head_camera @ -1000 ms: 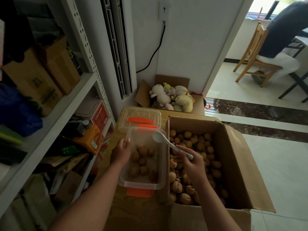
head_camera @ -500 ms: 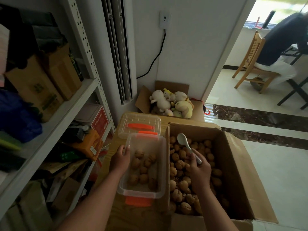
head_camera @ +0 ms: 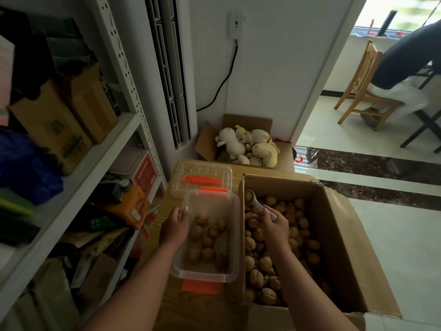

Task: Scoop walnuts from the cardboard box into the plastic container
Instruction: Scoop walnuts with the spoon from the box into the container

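An open cardboard box (head_camera: 338, 237) full of walnuts (head_camera: 298, 232) stands on the right. To its left sits a clear plastic container (head_camera: 235, 237) with orange latches, holding several walnuts (head_camera: 206, 240). My left hand (head_camera: 174, 229) grips the container's left rim. My right hand (head_camera: 273, 226) is inside the box, shut on a white spoon (head_camera: 255, 204) whose bowl carries a walnut at the box's far left corner.
The container's clear lid (head_camera: 202, 179) with an orange handle lies just behind it on a wooden surface (head_camera: 167, 211). A metal shelf (head_camera: 71, 187) with boxes is at the left. A box of plush toys (head_camera: 245, 145) sits behind. A person sits on a chair (head_camera: 360, 91) at far right.
My right hand has swung the spoon from over the container back into the cardboard box and dipped it among the walnuts; it now holds a walnut. My left hand stays on the container.
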### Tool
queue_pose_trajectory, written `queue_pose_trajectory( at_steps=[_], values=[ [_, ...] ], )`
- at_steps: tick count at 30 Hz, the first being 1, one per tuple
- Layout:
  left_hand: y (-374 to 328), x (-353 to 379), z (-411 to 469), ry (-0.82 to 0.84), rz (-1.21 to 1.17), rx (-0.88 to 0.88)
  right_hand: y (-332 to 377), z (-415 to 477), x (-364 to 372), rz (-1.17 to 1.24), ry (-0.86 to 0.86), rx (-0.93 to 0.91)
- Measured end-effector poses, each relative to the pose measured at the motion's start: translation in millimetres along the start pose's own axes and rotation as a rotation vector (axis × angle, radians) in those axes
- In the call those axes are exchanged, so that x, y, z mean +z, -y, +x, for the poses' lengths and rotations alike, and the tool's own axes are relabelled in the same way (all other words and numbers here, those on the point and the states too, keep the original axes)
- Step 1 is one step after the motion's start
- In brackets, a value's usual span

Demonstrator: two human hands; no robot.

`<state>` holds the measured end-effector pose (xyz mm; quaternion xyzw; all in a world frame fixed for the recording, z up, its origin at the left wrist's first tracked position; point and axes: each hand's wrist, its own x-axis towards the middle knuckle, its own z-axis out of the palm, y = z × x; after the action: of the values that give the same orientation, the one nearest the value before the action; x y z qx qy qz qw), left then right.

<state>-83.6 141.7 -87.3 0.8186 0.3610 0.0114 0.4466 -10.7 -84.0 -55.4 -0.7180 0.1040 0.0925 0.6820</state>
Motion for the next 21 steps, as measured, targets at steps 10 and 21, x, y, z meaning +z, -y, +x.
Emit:
queue_pose_trajectory(
  at_steps=[10, 21],
  values=[
    [-0.8, 0.1, -0.1, -0.010, 0.005, 0.009, 9.5, -6.3, -15.8, 0.482, -0.082, 0.128],
    [-1.5, -0.2, -0.2, -0.002, 0.001, -0.006, 10.7, -33.6, -39.0, 0.466, 0.115, -0.051]
  ],
)
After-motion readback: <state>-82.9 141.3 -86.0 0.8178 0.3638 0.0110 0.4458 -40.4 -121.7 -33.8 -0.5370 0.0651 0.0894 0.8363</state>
